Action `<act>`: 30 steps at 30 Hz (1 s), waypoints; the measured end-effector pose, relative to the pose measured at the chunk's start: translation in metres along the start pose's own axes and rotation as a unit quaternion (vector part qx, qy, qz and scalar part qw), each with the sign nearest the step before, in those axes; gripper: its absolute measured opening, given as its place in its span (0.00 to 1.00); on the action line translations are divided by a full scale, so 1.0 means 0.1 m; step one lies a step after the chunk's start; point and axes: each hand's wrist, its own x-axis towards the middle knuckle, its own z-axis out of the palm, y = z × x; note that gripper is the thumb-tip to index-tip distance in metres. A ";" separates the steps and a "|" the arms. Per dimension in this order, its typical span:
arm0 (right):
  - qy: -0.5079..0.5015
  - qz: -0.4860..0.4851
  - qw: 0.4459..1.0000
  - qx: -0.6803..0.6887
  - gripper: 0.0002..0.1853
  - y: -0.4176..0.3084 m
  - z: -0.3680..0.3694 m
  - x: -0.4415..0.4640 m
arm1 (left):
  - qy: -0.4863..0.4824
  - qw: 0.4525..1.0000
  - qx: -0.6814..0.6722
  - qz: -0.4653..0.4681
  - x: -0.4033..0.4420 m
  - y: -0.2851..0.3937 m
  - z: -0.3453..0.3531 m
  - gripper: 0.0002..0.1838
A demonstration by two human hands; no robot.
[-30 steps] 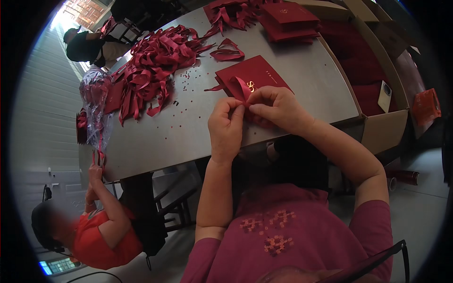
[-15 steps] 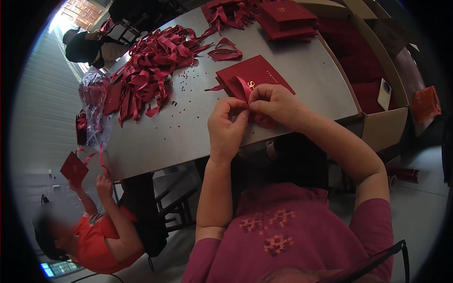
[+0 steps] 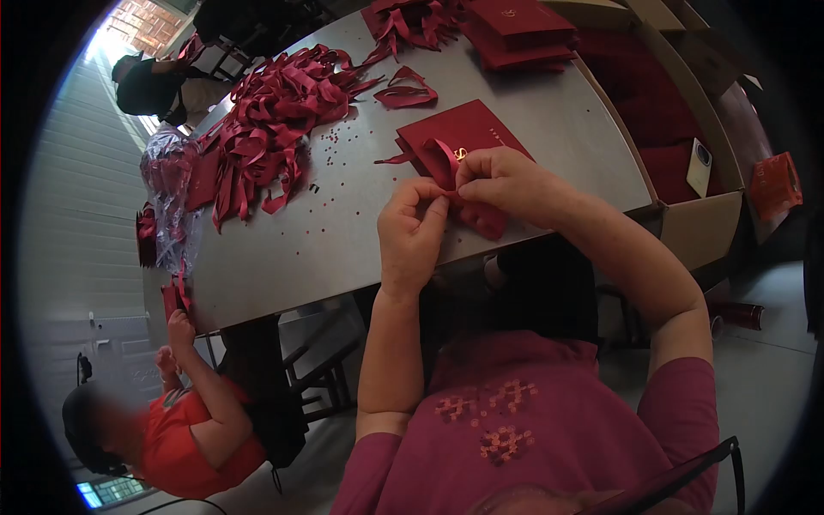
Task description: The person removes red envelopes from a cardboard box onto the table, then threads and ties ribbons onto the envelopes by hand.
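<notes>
A red paper bag (image 3: pixel 481 129) with gold lettering lies on the table in front of me, and a red ribbon (image 3: pixel 444 159) loops up from it. My left hand (image 3: pixel 412 227) pinches the ribbon between thumb and forefinger near the bag's lower edge. Close beside it, my right hand (image 3: pixel 506 184) also pinches the ribbon, its knuckles over the bag. The fingertips of both hands almost touch. Part of the bag is hidden beneath my right hand. Just beyond the bag lies a loose loop of ribbon (image 3: pixel 406 93).
A large heap of ribboned red bags (image 3: pixel 283 112) covers the table's left side. More red bags (image 3: pixel 519 34) are stacked at the back. At right, an open carton (image 3: pixel 699 227) holds red material and a phone (image 3: pixel 699 167). A co-worker in red (image 3: pixel 202 438) sits at left.
My hands have shifted only slightly, still pinching the ribbon, and the right wrist has turned a little. The co-worker at left has moved a red bag toward the table edge.
</notes>
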 end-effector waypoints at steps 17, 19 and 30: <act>0.025 -0.010 0.996 0.083 0.02 0.01 0.02 -0.05 | 0.026 0.987 -0.123 -0.099 0.00 0.09 0.04 0.06; 0.044 -0.037 0.997 0.049 0.02 0.02 0.02 -0.07 | 0.020 0.984 -0.145 -0.103 -0.01 0.09 0.05 0.07; 0.149 -0.177 0.961 -0.150 0.03 0.25 -0.01 -0.02 | 0.073 0.978 -0.148 -0.125 0.04 0.07 0.13 0.07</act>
